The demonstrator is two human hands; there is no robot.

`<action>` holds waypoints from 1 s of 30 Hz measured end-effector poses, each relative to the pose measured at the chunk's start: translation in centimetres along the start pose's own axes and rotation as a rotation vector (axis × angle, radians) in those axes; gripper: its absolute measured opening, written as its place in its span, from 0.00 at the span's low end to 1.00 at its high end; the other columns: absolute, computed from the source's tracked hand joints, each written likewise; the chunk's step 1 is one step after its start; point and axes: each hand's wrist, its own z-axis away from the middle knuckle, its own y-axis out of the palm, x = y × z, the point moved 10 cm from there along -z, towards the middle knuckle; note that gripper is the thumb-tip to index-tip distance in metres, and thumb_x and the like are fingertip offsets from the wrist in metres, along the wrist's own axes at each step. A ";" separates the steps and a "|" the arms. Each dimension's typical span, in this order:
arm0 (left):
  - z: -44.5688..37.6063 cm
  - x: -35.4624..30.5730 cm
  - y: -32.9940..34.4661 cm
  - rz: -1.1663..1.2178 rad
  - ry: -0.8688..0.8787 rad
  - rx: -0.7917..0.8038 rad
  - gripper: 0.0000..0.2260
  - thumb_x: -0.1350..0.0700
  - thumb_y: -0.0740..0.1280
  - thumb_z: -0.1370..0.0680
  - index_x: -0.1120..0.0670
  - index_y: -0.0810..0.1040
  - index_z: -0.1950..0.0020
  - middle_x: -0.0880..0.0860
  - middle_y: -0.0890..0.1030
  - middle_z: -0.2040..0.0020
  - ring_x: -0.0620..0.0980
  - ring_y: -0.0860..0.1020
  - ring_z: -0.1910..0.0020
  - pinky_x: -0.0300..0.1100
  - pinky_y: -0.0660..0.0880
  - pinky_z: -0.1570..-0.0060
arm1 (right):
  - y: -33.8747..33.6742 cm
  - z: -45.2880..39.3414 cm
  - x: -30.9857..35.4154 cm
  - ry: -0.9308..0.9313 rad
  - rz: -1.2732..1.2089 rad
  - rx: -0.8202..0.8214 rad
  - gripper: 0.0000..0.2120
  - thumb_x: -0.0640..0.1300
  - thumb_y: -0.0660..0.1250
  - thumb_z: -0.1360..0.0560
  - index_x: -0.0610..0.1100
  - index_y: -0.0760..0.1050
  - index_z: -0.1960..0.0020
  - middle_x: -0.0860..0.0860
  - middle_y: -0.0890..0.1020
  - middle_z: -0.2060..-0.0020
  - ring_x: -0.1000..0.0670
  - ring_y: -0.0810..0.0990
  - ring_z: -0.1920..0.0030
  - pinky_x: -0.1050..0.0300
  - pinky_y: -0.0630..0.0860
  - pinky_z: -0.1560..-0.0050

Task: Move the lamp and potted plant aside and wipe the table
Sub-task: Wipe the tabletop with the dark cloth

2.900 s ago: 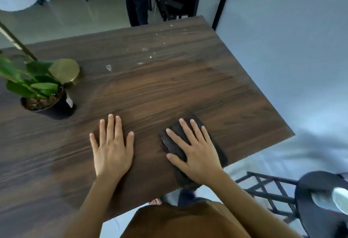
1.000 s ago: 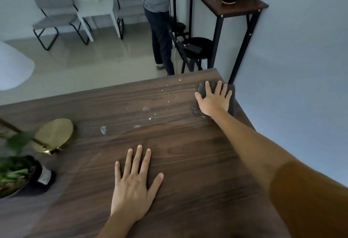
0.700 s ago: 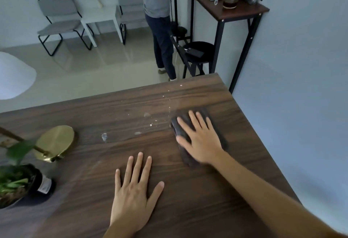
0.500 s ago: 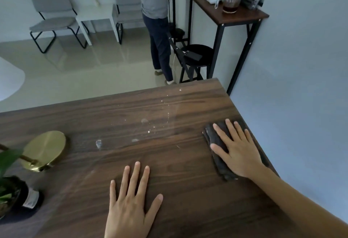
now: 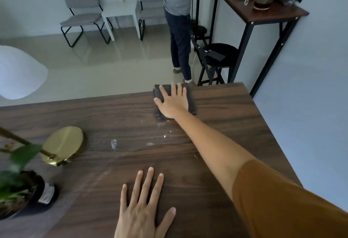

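Note:
My right hand (image 5: 174, 103) lies flat, fingers spread, pressing a dark grey cloth (image 5: 191, 104) onto the far edge of the dark wooden table (image 5: 216, 130). White crumbs and smears (image 5: 150, 139) lie on the wood just behind the cloth. Flat on the near part of the table rests my left hand (image 5: 145, 207), holding nothing. At the left stand the lamp, with its round brass base (image 5: 64, 145) and white shade (image 5: 18, 73), and the potted plant (image 5: 17, 192) in a black pot, partly cut off by the frame.
Beyond the table a person (image 5: 178, 21) stands on the tiled floor beside a black stool (image 5: 220, 58) and a tall side table (image 5: 258, 9) along the grey wall. Two grey chairs (image 5: 82, 11) and a small white table (image 5: 120, 13) stand farther back.
My right hand has slid the cloth from the right side of the table up and left to the far edge, above the crumbs. My left hand stays flat in place.

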 end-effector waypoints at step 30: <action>-0.1 0.0 -0.1 0.062 0.027 -0.087 0.35 0.32 0.57 0.30 0.50 0.70 0.29 0.53 0.68 0.26 0.54 0.60 0.27 0.56 0.50 0.31 | -2.5 18.2 -21.2 0.348 0.066 -0.134 0.37 0.67 0.36 0.23 0.48 0.47 0.20 0.40 0.51 0.21 0.39 0.50 0.22 0.43 0.47 0.24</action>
